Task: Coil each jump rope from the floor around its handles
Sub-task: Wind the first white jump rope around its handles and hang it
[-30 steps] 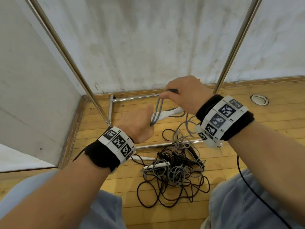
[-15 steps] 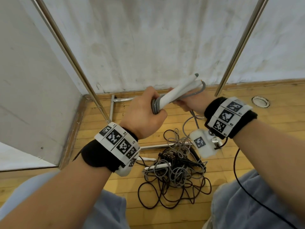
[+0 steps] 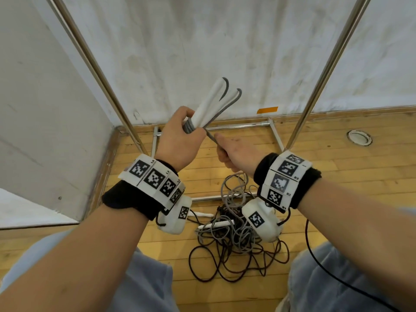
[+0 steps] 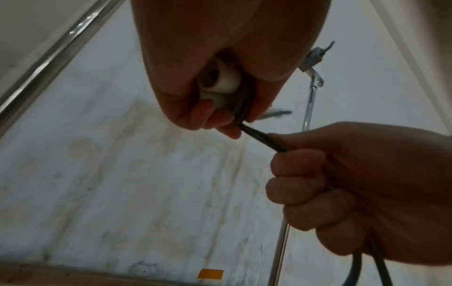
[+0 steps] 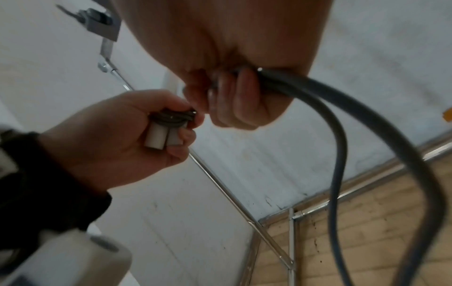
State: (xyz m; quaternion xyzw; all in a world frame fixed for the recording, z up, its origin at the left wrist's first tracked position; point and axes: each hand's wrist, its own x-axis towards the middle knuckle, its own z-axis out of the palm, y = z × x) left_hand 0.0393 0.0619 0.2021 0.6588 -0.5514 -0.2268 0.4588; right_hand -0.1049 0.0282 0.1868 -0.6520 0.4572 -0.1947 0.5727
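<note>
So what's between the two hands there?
A short, taut stretch of grey rope runs from the left hand, which grips the white handles, to the right hand; clearest from the left wrist.

The left hand [image 3: 180, 140] has tipped the white handles [image 3: 210, 102] up toward 1 o'clock, and the right hand [image 3: 236, 154] has dropped to their 5 o'clock, gripping the grey rope [image 3: 210, 136].

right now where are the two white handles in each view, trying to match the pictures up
Head: white handles upper centre, tilted up from the left hand.
Left wrist: butt ends top centre, in the fist.
Right wrist: butt ends centre left.
Shared landmark: orange tape on the wall.
</note>
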